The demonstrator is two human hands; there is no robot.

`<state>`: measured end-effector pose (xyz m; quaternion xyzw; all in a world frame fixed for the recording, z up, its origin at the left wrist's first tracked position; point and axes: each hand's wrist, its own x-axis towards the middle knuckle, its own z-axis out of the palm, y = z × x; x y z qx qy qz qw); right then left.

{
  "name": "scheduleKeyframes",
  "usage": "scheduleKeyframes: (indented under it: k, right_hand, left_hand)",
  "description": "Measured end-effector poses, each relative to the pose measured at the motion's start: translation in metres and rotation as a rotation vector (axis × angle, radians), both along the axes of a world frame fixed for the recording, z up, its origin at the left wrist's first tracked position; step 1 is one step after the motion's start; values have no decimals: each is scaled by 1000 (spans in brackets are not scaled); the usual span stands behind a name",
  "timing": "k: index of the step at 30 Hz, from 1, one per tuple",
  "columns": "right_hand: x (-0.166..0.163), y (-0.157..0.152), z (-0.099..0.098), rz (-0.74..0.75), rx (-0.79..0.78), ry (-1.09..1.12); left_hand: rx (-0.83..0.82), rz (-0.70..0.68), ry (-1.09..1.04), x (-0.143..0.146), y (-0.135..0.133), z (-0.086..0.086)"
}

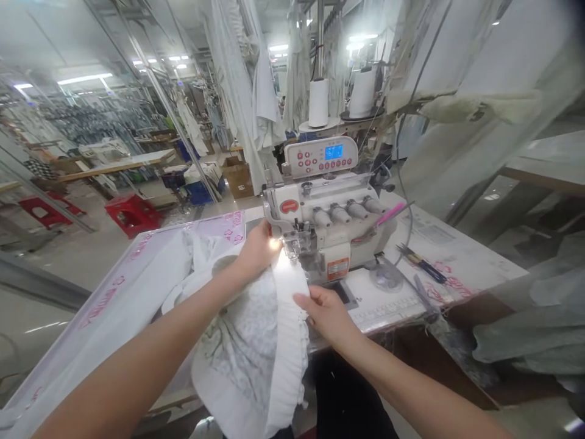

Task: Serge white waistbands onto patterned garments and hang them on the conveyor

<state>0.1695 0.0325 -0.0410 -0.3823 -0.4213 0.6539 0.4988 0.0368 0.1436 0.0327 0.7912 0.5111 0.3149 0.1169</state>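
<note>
A white overlock sewing machine (329, 213) stands in front of me, its lamp lighting the needle area. White fabric with a pleated ruffle edge (289, 341) runs from the presser foot down over the table's front edge. My left hand (258, 249) is beside the needle area, its fingers closed on the fabric close to the foot. Lower and to the right, my right hand (326, 308) pinches the ruffle's outer edge between thumb and fingers. Part of the fabric lies behind my left forearm.
Thread snips (421, 263) lie on the table right of the machine, near a pink-handled tool (390, 214). Two white thread cones (319, 102) stand behind the machine. Red stools (132, 214) and a cardboard box (237, 177) are on the floor at left.
</note>
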Motion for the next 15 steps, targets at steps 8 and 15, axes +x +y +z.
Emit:
scheduleKeyframes:
  k: [8,15]
  right_hand:
    - [-4,1,6,-103,-91,-142]
    - [-5,-1,12,-133,-101,-120]
  left_hand:
    - [46,-46,62,0,8,-1]
    - [9,-4,86,1,6,1]
